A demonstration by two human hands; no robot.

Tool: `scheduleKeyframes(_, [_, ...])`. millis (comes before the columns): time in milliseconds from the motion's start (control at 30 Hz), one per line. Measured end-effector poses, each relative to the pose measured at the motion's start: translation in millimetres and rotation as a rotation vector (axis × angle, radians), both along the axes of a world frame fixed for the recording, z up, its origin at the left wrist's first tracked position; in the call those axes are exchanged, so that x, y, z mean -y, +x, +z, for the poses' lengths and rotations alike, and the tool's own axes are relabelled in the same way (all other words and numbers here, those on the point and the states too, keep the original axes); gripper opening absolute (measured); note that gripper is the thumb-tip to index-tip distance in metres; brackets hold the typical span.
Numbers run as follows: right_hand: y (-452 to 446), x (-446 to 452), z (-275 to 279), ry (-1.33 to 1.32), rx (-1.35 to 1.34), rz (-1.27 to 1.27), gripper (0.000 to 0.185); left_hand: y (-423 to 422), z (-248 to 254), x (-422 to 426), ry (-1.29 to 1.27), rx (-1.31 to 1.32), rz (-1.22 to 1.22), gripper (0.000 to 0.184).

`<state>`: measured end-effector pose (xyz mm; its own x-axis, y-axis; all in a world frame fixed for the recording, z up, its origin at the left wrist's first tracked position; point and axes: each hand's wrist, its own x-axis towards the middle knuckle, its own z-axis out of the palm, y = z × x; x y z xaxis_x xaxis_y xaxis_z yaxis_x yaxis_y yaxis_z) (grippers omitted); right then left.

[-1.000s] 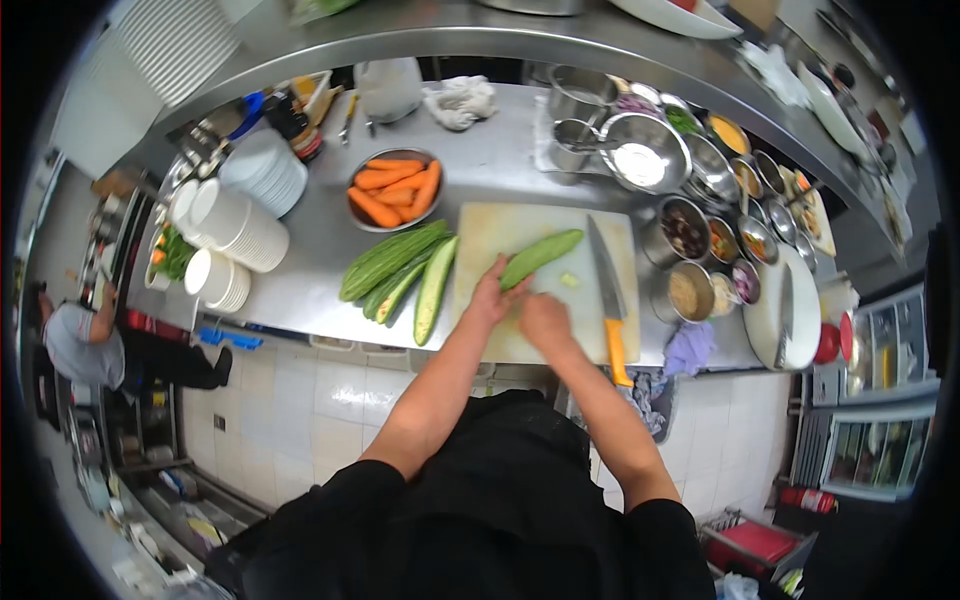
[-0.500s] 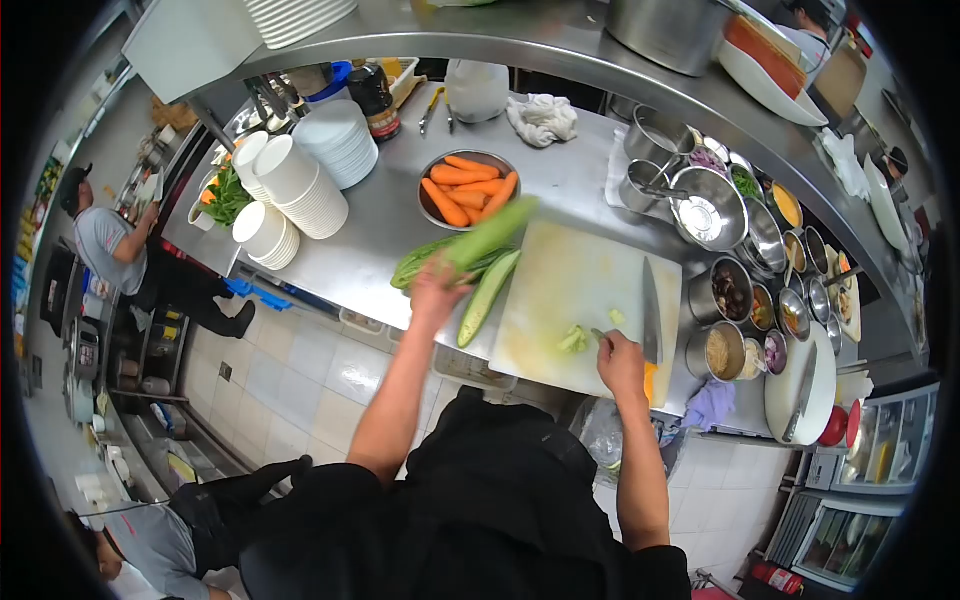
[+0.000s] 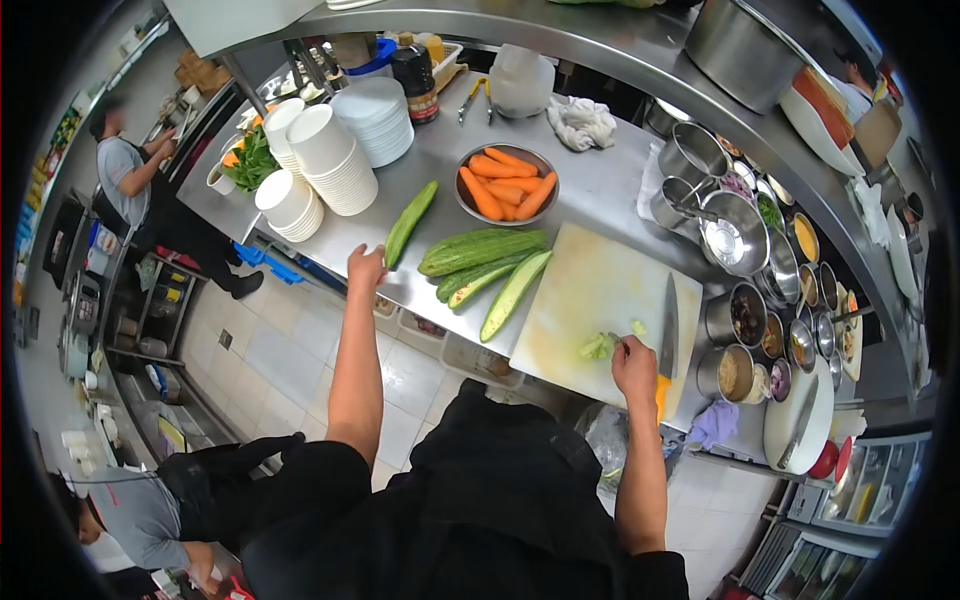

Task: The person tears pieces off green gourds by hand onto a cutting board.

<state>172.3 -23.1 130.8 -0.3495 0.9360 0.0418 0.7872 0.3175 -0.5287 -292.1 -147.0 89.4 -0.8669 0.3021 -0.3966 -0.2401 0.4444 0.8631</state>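
Observation:
My left hand (image 3: pixel 367 266), fingers apart, is beside the lower end of a long green vegetable (image 3: pixel 411 224) lying on the steel table. My right hand (image 3: pixel 634 368) is closed on a small tool (image 3: pixel 617 346) over the white cutting board (image 3: pixel 562 290); its shape is mostly hidden. Pale green scraps (image 3: pixel 596 347) lie just left of the tool. A knife (image 3: pixel 671 325) with an orange handle rests on the board's right side. Left of the board are more green vegetables (image 3: pixel 482 250) and a cut one (image 3: pixel 515 296) with its pale side up.
A metal bowl of carrots (image 3: pixel 507 184) stands behind the vegetables. White cups (image 3: pixel 335 165) and stacked plates (image 3: pixel 373 120) are at the left. Metal containers (image 3: pixel 733 312) crowd the right, by a purple cloth (image 3: pixel 714 425). Two people (image 3: pixel 128 180) are at the left; another is at upper right.
My left hand has carried a green vegetable from the board leftward past the others, and it now lies on the table. My right hand has taken hold of the small tool. The view has shifted.

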Motion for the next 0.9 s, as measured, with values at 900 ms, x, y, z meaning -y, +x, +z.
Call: scheduleKeyframes(900, [-20.5,-65.3,-20.3,0.224,-0.061,-0.011,0.010,266.2,-5.5,-95.1,0.296,0.427,-0.910,0.043])
